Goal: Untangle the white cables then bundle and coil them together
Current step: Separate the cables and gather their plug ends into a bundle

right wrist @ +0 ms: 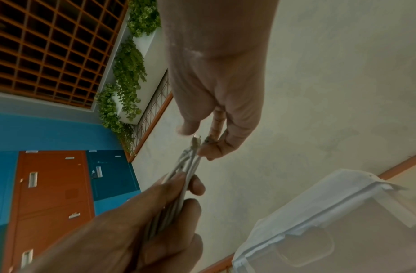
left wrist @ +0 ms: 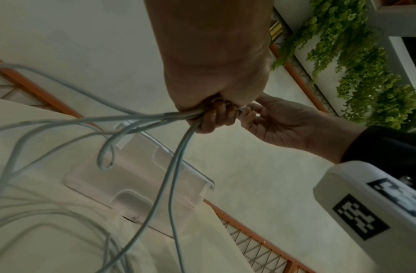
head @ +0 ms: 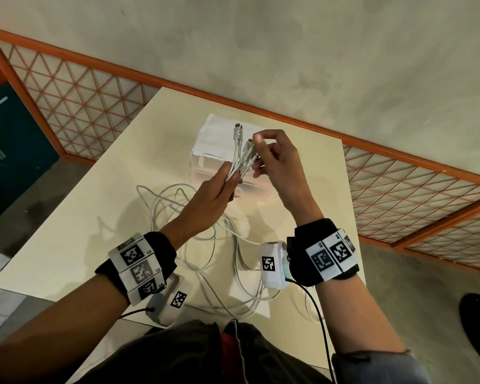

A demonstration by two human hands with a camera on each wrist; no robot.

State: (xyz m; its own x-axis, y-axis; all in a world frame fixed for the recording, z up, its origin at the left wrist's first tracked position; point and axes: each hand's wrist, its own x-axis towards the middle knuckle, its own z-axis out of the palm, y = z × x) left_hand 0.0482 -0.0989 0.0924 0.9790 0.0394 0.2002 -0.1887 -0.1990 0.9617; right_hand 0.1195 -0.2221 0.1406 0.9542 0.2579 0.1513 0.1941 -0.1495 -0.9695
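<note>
The left hand (head: 218,187) grips the thin white cables (head: 240,159) near their plugs while the right hand (head: 275,159) pinches one plug, seemingly to align the ends.

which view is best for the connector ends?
Head view: the connector ends fan out above the left hand, plugs distinct against the white cloth, the right hand pinching one. Right wrist shows one plug tip, small and dim. In left wrist the fist hides them; only the cables show.
</note>
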